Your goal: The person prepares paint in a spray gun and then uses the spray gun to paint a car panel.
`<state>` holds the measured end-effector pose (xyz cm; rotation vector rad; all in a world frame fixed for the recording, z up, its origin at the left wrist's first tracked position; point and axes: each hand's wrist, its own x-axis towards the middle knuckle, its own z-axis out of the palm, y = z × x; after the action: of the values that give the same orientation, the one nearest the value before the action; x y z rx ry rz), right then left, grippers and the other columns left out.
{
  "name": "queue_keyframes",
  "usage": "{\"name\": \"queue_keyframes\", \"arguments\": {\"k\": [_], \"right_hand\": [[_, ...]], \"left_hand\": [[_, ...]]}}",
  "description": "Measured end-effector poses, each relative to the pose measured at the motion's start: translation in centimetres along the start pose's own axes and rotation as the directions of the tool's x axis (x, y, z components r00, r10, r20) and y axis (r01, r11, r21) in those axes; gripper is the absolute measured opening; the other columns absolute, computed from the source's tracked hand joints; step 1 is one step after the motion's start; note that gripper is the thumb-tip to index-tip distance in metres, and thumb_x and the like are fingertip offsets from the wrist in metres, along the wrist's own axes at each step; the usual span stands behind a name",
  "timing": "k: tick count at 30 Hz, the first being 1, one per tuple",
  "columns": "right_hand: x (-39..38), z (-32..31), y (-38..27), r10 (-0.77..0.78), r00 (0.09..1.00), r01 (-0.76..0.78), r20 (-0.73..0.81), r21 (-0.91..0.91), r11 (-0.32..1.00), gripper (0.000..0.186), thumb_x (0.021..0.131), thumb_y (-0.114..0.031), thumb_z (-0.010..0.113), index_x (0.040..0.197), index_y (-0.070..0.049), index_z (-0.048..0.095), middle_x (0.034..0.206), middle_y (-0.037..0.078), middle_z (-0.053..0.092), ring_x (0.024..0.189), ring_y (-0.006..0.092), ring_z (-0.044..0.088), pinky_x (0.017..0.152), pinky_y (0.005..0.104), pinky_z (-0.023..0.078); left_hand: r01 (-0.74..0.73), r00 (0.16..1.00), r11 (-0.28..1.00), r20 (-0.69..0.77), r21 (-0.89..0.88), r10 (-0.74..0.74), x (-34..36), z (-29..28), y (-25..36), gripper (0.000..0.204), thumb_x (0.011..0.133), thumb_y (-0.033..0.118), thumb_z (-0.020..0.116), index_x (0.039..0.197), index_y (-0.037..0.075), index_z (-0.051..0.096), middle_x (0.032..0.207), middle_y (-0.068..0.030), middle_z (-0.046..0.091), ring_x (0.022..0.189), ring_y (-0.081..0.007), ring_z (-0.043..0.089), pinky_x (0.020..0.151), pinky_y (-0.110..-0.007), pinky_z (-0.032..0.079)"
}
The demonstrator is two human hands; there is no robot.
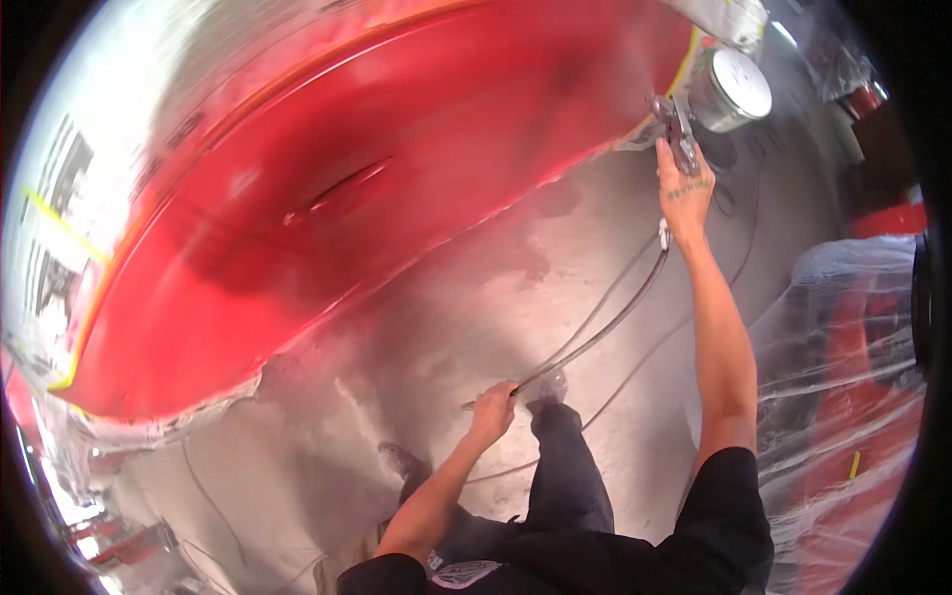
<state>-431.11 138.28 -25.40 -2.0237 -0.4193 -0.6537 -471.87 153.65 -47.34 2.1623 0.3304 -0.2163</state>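
Note:
A glossy red car panel [426, 178] with a recessed handle fills the upper left, edged with yellow and orange masking tape. Stretched out to the far right, my right hand [686, 196] is closed round the grip of a metal spray gun [676, 134]. The gun has a large silver paint cup [732, 91] with a pale lid, and its nozzle points at the right end of the red panel. From the grip a dark air hose [625, 315] hangs in a loop down to my left hand [493, 412], whose fingers are wrapped round it in front of my legs.
Clear plastic sheeting [833, 337] drapes over a red object at the right. More masking film [89, 198] covers the surfaces round the panel. A thin hose or cable [654, 347] trails over the grey floor [436, 317] beside my feet.

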Motion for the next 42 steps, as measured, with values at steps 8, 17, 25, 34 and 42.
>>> {"name": "queue_keyframes", "arguments": {"k": [8, 17, 25, 34, 42], "right_hand": [[-11.6, 2.8, -18.4, 0.211, 0.945, -0.225, 0.250, 0.026, 0.974, 0.026, 0.099, -0.031, 0.071, 0.096, -0.005, 0.068, 0.067, -0.002, 0.059, 0.053, 0.0060, 0.051, 0.046, 0.0268, 0.039], [-24.2, 8.3, -42.0, 0.120, 0.873, -0.244, 0.472, 0.210, 0.947, 0.024, 0.099, -0.027, 0.072, 0.096, -0.004, 0.067, 0.067, -0.001, 0.058, 0.053, 0.0063, 0.050, 0.046, 0.0260, 0.039], [-33.9, 15.4, -60.0, -0.065, 0.762, -0.195, 0.644, 0.324, 0.926, 0.022, 0.102, -0.017, 0.067, 0.109, 0.003, 0.064, 0.078, 0.005, 0.061, 0.071, 0.0155, 0.056, 0.067, 0.0363, 0.049], [-45.1, 25.5, -75.1, -0.286, 0.591, -0.274, 0.754, 0.521, 0.808, 0.021, 0.100, -0.018, 0.068, 0.099, 0.003, 0.063, 0.071, 0.008, 0.059, 0.064, 0.0166, 0.054, 0.061, 0.0383, 0.045], [-54.1, 35.7, -86.2, -0.692, 0.539, 0.128, 0.480, 0.765, 0.631, 0.025, 0.097, -0.025, 0.066, 0.097, 0.001, 0.065, 0.078, 0.026, 0.067, 0.073, 0.0458, 0.067, 0.065, 0.0516, 0.050]], "left_hand": [[0.139, 0.986, 0.987, -0.081, -0.084, -0.146, -13.4, -6.0, -9.4, 0.014, 0.091, 0.008, 0.064, 0.105, 0.005, 0.063, 0.101, -0.0171, 0.069, 0.099, -0.0395, 0.066, 0.083, -0.051, 0.052], [0.246, 0.939, 0.960, -0.215, -0.131, -0.270, -27.2, -8.9, -18.0, 0.018, 0.093, 0.011, 0.062, 0.111, 0.010, 0.060, 0.101, -0.0166, 0.068, 0.100, -0.0399, 0.066, 0.084, -0.053, 0.052], [0.360, 0.862, 0.889, -0.263, -0.284, -0.434, -35.2, -11.4, -22.7, 0.015, 0.096, 0.018, 0.058, 0.110, 0.013, 0.062, 0.094, -0.0188, 0.069, 0.094, -0.0422, 0.068, 0.078, -0.055, 0.052], [0.418, 0.792, 0.797, -0.254, -0.435, -0.554, -41.3, -15.1, -26.2, 0.018, 0.094, 0.020, 0.062, 0.110, 0.014, 0.065, 0.092, -0.0160, 0.072, 0.094, -0.0383, 0.070, 0.081, -0.052, 0.054], [0.136, 0.722, 0.747, -0.452, -0.651, -0.525, -42.5, -16.8, -29.1, 0.019, 0.092, 0.016, 0.066, 0.108, 0.007, 0.067, 0.095, -0.0171, 0.072, 0.096, -0.0347, 0.071, 0.085, -0.045, 0.054]]}}
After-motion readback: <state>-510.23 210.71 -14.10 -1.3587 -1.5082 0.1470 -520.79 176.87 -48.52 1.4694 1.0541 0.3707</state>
